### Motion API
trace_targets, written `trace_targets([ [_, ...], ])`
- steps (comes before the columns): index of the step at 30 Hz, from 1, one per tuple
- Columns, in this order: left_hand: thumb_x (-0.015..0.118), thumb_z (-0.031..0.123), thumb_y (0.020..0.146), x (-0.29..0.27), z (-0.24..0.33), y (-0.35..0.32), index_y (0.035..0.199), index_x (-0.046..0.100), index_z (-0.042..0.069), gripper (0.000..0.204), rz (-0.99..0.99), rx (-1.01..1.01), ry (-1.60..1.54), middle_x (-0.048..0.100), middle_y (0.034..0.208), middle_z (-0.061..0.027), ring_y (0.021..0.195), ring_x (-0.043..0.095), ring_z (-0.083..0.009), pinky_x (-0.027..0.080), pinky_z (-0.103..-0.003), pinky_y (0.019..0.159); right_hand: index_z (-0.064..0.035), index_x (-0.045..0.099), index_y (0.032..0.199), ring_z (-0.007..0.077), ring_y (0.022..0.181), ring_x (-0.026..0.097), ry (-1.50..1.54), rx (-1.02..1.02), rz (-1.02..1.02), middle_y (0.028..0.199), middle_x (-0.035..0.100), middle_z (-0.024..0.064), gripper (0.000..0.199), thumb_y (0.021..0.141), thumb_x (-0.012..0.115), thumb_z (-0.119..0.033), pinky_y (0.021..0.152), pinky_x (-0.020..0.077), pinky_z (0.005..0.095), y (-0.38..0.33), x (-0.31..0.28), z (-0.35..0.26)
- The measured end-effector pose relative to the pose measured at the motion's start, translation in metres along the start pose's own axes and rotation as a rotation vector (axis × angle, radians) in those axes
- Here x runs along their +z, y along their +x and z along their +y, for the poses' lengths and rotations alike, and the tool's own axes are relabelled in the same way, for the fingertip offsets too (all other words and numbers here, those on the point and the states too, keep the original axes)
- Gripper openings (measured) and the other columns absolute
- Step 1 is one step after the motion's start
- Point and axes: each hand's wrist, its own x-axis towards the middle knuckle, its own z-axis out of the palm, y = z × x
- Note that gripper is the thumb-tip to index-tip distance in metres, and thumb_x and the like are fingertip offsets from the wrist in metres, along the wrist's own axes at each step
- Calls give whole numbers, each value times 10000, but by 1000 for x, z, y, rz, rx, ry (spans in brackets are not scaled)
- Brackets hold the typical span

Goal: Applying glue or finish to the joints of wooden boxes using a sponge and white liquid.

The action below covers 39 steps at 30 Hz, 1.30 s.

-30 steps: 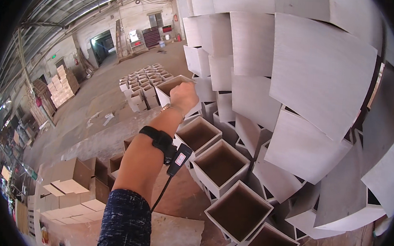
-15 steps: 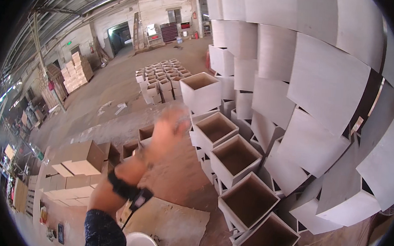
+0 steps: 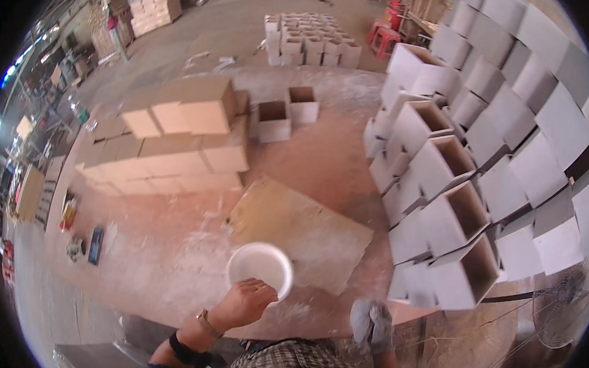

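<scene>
A dark, phone-like slab [image 3: 96, 245], lying on a reddish, dusty work surface [image 3: 160, 224]. Brown boxes [image 3: 194, 114], stacked in rows behind it, closed faces toward the person. The left hand [image 3: 245, 305], bare, a band at the wrist, fingers bent at the near rim of a round white bucket [image 3: 261, 261]; whether they grip the rim or hold anything, I cannot tell. The bucket, upright, near the person, mouth upward. Two open-topped boxes [image 3: 273, 130], near each other beyond the bucket, beside the brown stack. A tan sheet [image 3: 311, 242], flat, its near-left part behind the bucket. Farther back, a cluster of pale open boxes [image 3: 313, 47] on the floor. Red stools [image 3: 385, 41], near the far right. The right hand [image 3: 371, 324], low by the surface's near edge, well apart from the bucket, covered in greyish white, glove or cloth unclear; its grip I cannot make out. White open boxes [image 3: 419, 225], stacked in a slanting row. A wall of pale boxes [image 3: 508, 113], tall, behind those. Last, a caged fan [image 3: 559, 305], lower right.
</scene>
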Motion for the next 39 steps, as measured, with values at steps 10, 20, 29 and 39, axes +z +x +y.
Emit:
trace_targets([
  [10, 339, 689, 874, -50, -22, -247, 1257, 521, 11, 800, 831, -315, -2039, 482, 1347, -195, 1242, 468, -337, 419, -473, 972, -88, 571, 987, 66, 664, 513, -500, -301, 15, 800, 558, -15, 163, 890, 620, -209, 567, 435, 214, 49, 108, 75],
  [20, 481, 716, 791, -110, -45, -335, 1481, 195, 87, 977, 976, 252, -2357, 175, 1540, -164, 1431, 133, -337, 306, -496, 1105, 4, 336, 1411, 293, 1223, 468, -1035, -659, 42, 1366, 448, 207, 570, 947, 526, -268, 1008, 388, 381, 92, 115, 98],
  [29, 424, 570, 907, -149, -110, -332, 1435, 328, 94, 717, 1004, -193, -1955, 342, 1471, -166, 1373, 308, -327, 358, -438, 1078, 87, 528, 1232, 251, 1084, 571, -887, -1012, -111, 1230, 572, 197, 390, 975, 486, -202, 956, 452, 344, -8, 286, 130],
  [39, 413, 372, 1007, -201, -271, -422, 803, 475, 100, 345, 1486, -894, -1277, 456, 583, -6, 435, 373, -114, 286, -284, 390, -19, 580, 796, 134, 641, 566, -582, -470, -663, 716, 606, 59, 228, 967, 488, -137, 620, 498, 289, -33, 448, 205],
])
